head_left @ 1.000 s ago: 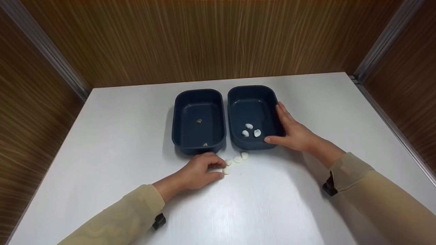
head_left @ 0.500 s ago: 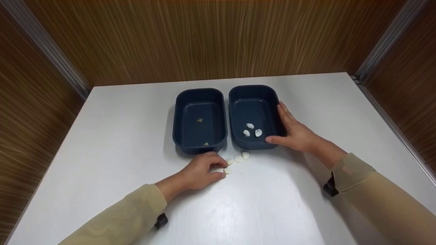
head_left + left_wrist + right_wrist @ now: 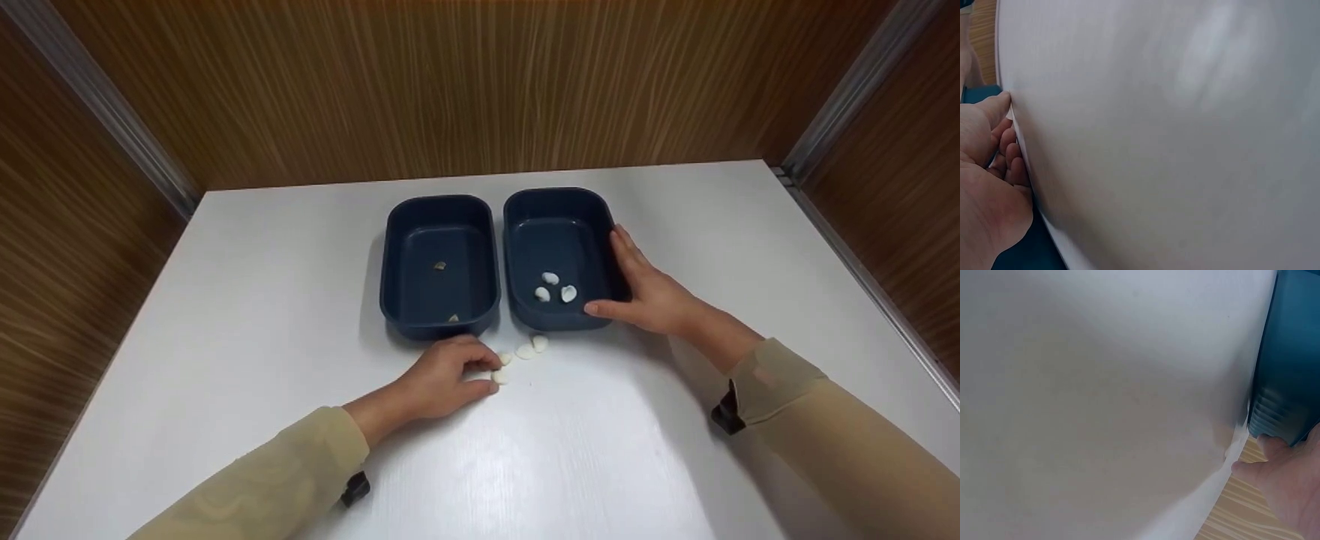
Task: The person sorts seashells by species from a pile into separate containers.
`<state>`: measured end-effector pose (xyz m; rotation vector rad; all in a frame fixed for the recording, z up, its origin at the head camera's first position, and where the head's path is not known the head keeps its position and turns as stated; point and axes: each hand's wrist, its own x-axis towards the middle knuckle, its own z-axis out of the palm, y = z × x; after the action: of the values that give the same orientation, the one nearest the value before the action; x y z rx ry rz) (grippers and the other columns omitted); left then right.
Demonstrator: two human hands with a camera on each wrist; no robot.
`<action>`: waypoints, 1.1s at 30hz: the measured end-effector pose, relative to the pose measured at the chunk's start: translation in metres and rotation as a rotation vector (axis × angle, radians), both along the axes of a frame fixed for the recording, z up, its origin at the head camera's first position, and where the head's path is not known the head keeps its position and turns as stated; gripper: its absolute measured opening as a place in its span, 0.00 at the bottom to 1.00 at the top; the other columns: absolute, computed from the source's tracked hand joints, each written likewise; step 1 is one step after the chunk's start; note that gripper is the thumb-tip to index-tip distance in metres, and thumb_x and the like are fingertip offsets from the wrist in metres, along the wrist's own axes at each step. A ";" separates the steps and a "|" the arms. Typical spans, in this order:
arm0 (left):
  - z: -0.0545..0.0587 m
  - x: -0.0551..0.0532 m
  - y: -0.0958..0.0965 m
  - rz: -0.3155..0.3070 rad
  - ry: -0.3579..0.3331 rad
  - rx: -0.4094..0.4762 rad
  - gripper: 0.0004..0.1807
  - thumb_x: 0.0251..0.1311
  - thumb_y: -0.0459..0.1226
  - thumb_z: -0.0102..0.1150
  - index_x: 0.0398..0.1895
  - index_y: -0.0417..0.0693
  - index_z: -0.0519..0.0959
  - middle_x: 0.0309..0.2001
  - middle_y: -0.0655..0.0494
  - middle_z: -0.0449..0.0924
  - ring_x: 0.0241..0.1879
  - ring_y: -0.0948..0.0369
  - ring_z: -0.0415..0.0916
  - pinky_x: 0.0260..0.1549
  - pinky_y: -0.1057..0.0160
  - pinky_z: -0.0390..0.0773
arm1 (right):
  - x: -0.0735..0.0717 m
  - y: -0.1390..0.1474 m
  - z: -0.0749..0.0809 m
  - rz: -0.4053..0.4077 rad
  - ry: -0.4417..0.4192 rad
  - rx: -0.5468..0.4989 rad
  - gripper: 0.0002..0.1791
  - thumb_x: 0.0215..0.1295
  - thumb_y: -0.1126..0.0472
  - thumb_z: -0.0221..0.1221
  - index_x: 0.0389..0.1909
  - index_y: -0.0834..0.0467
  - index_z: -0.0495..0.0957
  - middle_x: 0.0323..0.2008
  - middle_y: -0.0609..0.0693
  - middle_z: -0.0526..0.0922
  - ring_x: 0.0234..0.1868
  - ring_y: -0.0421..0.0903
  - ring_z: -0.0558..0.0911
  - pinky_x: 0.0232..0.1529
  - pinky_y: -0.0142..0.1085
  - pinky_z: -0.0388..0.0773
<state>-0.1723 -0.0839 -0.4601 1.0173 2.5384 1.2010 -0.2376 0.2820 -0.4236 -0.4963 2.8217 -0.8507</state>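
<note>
My left hand (image 3: 442,377) rests low over the table, thumb and curled forefinger on either side of a small white seashell (image 3: 500,378). Just beyond lie more white shells: one by the fingertip and a pair (image 3: 526,351) in front of the boxes. A dark blue box (image 3: 555,322) on the right holds three white shells (image 3: 568,293). With fairly straight fingers, my right hand (image 3: 652,300) rests against its right near corner, thumb over the near rim. Beside it a matching blue box (image 3: 439,330) holds two small brownish shells (image 3: 440,265). In the right wrist view, fingertips touch the box wall (image 3: 1292,354).
Both boxes stand side by side, a narrow gap between them, on a white table (image 3: 285,285). A wood-grain panel (image 3: 480,90) rises behind the far edge, with similar panels on the left and right. Black straps (image 3: 727,409) show at the sleeve cuffs.
The left thumb has edged slightly toward the shell. Both boxes, the right hand and the other shells stay essentially where they were, apart from a slight shift of the view.
</note>
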 end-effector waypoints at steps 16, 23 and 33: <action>0.000 0.001 0.001 0.011 -0.007 -0.006 0.08 0.65 0.34 0.71 0.45 0.44 0.87 0.44 0.56 0.82 0.46 0.58 0.79 0.52 0.59 0.80 | 0.001 0.000 0.000 0.010 0.007 -0.003 0.67 0.68 0.33 0.66 0.86 0.54 0.29 0.86 0.51 0.27 0.85 0.59 0.40 0.79 0.64 0.49; 0.003 0.000 0.002 -0.013 -0.003 -0.054 0.07 0.66 0.34 0.69 0.46 0.45 0.86 0.45 0.55 0.81 0.46 0.57 0.78 0.52 0.58 0.79 | 0.000 0.001 0.000 0.011 0.012 -0.009 0.67 0.68 0.34 0.66 0.86 0.55 0.30 0.86 0.51 0.28 0.85 0.60 0.40 0.79 0.64 0.49; 0.009 -0.001 0.002 -0.084 0.014 -0.160 0.08 0.64 0.35 0.65 0.45 0.46 0.83 0.43 0.55 0.78 0.48 0.56 0.73 0.54 0.56 0.74 | 0.000 -0.001 0.000 0.008 0.016 0.001 0.67 0.67 0.32 0.65 0.86 0.55 0.30 0.86 0.51 0.28 0.85 0.59 0.41 0.79 0.63 0.50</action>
<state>-0.1736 -0.0818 -0.4510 1.0852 2.5262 0.9555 -0.2379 0.2814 -0.4237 -0.5158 2.8329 -0.8483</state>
